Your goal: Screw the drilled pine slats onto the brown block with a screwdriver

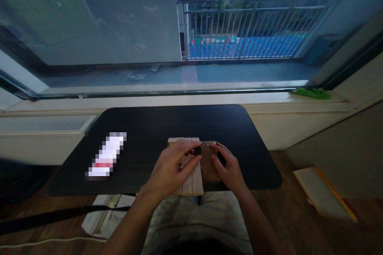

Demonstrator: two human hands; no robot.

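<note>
Both hands are at the near edge of the black table (143, 127), at 6 o'clock on the tabletop. The left hand (172, 167) comes in from 7 o'clock with its fingers curled. Its thumb and forefinger are closed on a small dark piece (197, 150), held right over the seam between a slatted wooden board (194, 179) and a brown block (208, 167). We cannot make out what the piece is; it is too small and dark.

The right hand (229, 167) comes in from 5 o'clock, fingers bent over the block's right edge and thumb on its top face. We cannot tell whether it grips the block or only steadies it. The block lies flat, speckled face up, touching the board on the board's 3 o'clock side. The board also lies flat, slats running 12 to 6, with its near end at the table's edge.

A pixelated white item (106, 155) lies on the table at 9 o'clock from the hands, well apart. A green cloth (312, 93) sits on the window sill (269, 99) at 2 o'clock, and a vent grille (44, 123) at 10 o'clock. On the floor we see a yellow-edged flat sheet (323, 193) at 4 o'clock and papers (101, 215) under the table at 7 o'clock. A black strap (60, 215) crosses at 8 o'clock. Outside the glass there is a metal railing (248, 28) at 12 o'clock.
</note>
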